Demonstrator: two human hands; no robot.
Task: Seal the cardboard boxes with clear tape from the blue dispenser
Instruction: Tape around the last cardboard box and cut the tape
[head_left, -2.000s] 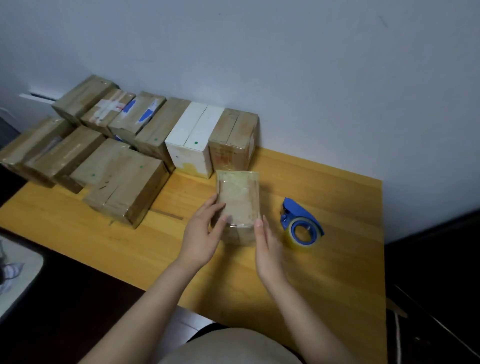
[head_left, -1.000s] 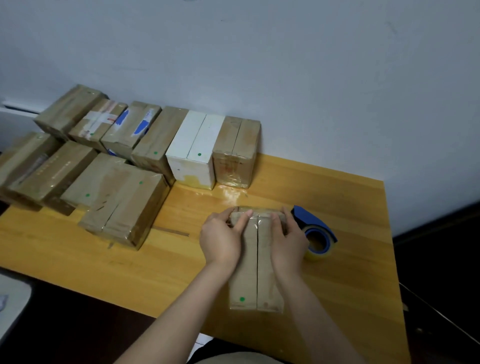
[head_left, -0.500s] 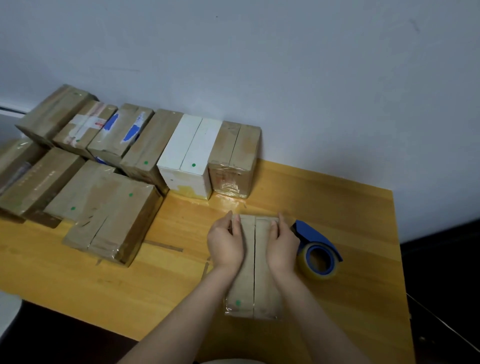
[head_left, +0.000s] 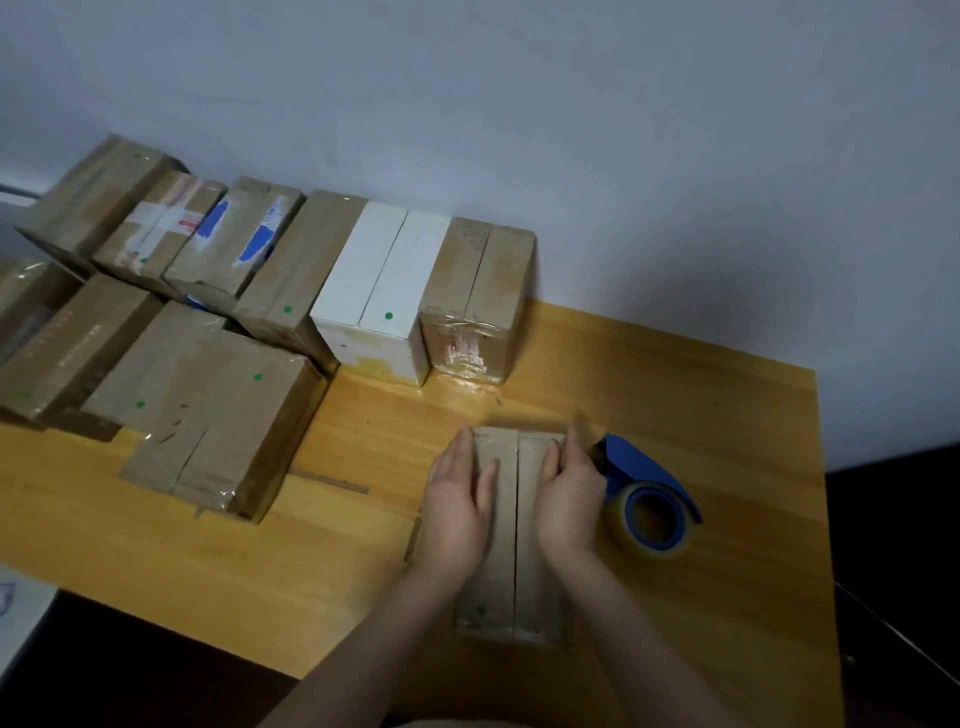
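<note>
The box (head_left: 527, 582) lies near the tabletop's (head_left: 311, 545) front edge, left hand (head_left: 457, 514) & right hand (head_left: 569, 499) flat on its flaps w/ fingers nearly straight; it looks light, stiff & slippy, so prob. best held by its long sides.

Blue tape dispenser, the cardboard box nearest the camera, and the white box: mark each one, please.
Blue tape dispenser (head_left: 641, 465), head view, on its blue cover.
Nearest cardboard box (head_left: 498, 597), head view, on the left top flap, near end.
White box (head_left: 363, 270), head view, on the left half of its top.
</note>
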